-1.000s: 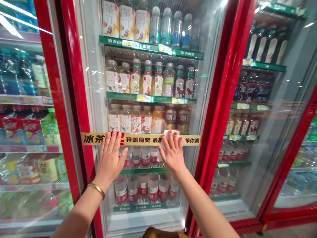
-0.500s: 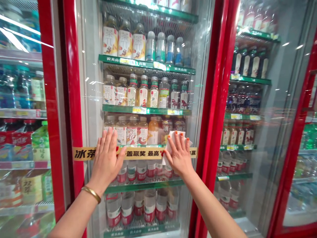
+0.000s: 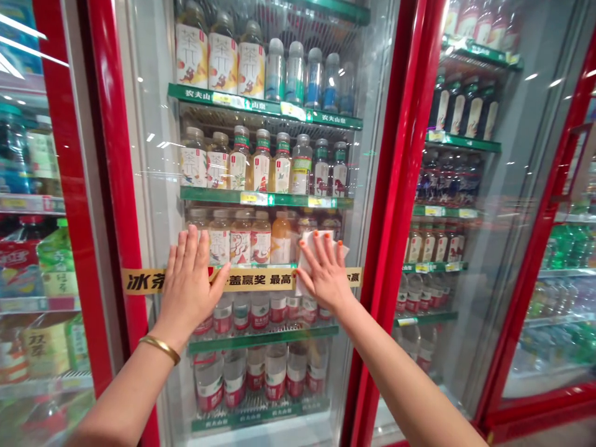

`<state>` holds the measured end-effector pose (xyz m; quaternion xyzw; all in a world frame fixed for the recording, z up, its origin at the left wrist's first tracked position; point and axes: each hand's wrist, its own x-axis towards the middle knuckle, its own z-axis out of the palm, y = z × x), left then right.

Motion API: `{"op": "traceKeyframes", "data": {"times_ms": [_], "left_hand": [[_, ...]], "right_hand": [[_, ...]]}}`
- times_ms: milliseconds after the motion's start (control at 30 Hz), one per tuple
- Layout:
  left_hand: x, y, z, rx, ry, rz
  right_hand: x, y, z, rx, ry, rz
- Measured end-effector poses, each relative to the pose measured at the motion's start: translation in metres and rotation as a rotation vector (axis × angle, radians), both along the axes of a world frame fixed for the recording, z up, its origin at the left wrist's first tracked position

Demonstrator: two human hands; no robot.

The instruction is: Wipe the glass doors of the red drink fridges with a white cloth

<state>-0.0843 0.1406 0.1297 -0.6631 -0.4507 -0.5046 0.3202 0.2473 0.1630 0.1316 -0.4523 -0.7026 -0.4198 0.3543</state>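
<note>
Drinks fridge (image 3: 114, 155): bottles stand on shelves above and below the gold strip (image 3: 251, 280) across its glass door (image 3: 158, 167).
Above the strip: rows of pale-labelled tea bottles (image 3: 261, 164); an orange bottle (image 3: 281, 239) shows just over it.
Below the strip: clear bottles (image 3: 274, 375) with red-and-white labels.
Left hand (image 3: 189, 288): flat, fingers extended, across the strip's left part; a gold bangle (image 3: 161, 349) rings the wrist.
Right hand (image 3: 328, 276): fingers spread over a white wipe (image 3: 302, 288), flat against the door at the strip's right part.
Beyond the strip's ends: a left fridge (image 3: 79, 248) and a right fridge (image 3: 526, 167) hold more bottles; lights reflect in the glass.
Hidden: lettering under both hands; cloth or paper, I cannot tell.
</note>
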Motion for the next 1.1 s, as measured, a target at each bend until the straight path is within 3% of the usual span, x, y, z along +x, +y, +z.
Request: {"op": "traceKeyframes", "data": {"times_ms": [100, 200, 267, 333, 400, 467, 567, 667, 733, 800, 867, 933, 1000, 1100], "left_hand": [[0.002, 0.000, 0.000, 0.000, -0.001, 0.005], [0.005, 0.001, -0.001, 0.009, -0.018, 0.007], [0.005, 0.001, -0.002, 0.013, -0.023, 0.005], [0.004, 0.002, -0.002, 0.014, -0.020, 0.004], [0.002, 0.002, -0.002, 0.019, -0.007, 0.007], [-0.001, 0.000, -0.001, 0.021, 0.011, 0.014], [-0.002, -0.006, 0.004, 0.023, 0.010, 0.024], [0.002, -0.015, 0.013, 0.027, -0.031, 0.026], [0.006, -0.020, 0.019, 0.028, -0.045, 0.023], [0.010, -0.021, 0.024, 0.022, -0.034, 0.023], [0.012, -0.019, 0.025, 0.005, -0.010, 0.025], [0.013, -0.017, 0.024, -0.017, 0.018, 0.025], [0.012, -0.014, 0.022, -0.033, 0.038, 0.025], [0.012, -0.012, 0.020, -0.036, 0.046, 0.034]], "right_hand": [[0.020, 0.008, 0.039, 0.074, 0.282, -0.091], [-0.003, 0.011, 0.074, 0.128, 0.314, -0.073], [-0.027, 0.008, 0.070, 0.103, 0.153, -0.022], [-0.039, 0.002, 0.049, 0.038, -0.042, 0.034], [-0.030, 0.000, 0.027, -0.004, -0.116, 0.052], [-0.006, 0.003, 0.021, 0.009, -0.025, 0.007], [0.023, 0.014, 0.048, 0.086, 0.236, -0.097], [0.010, 0.021, 0.080, 0.157, 0.349, -0.117], [-0.014, 0.017, 0.079, 0.163, 0.241, -0.099], [-0.032, 0.010, 0.061, 0.125, 0.034, -0.073], [-0.032, 0.003, 0.040, 0.079, -0.116, -0.054], [-0.014, 0.000, 0.033, 0.057, -0.096, -0.075], [0.008, 0.003, 0.047, 0.050, 0.056, -0.142], [0.019, 0.010, 0.087, 0.045, 0.273, -0.245]]}}
